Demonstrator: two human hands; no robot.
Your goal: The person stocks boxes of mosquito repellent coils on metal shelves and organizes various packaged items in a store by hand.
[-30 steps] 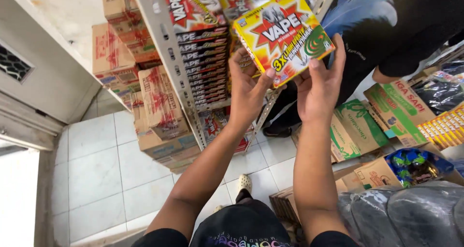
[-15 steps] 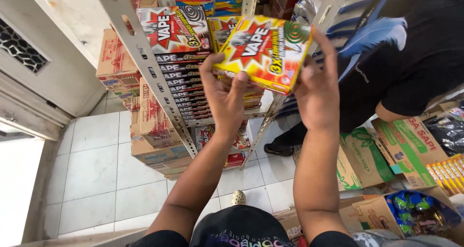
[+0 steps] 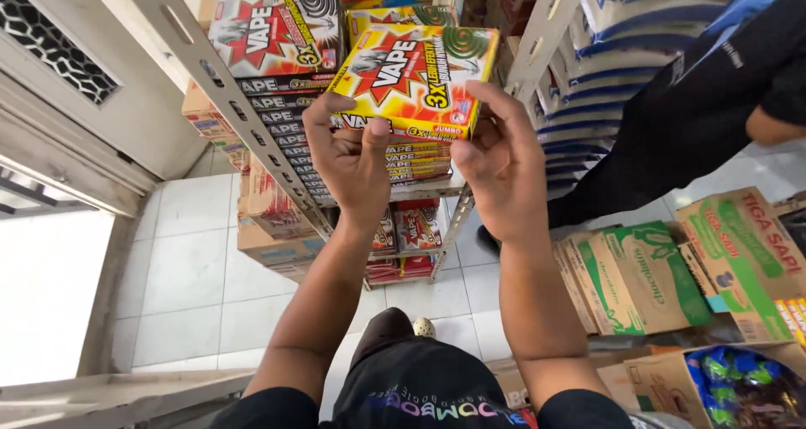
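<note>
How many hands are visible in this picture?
2. The left hand holds the yellow box at its lower left edge; the right hand holds its lower right. The nearby person's hands are hidden.

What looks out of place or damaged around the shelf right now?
Nothing is clearly damaged. The yellow box sits tilted between the left hand and right hand, and flattened cardboard cartons lie loose on the floor by the metal shelf.

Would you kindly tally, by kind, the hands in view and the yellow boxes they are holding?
Hands: 2, the left hand and the right hand
Yellow boxes held: 1, the yellow box, gripped from below by both hands in front of the shelf
Total: 3
</note>
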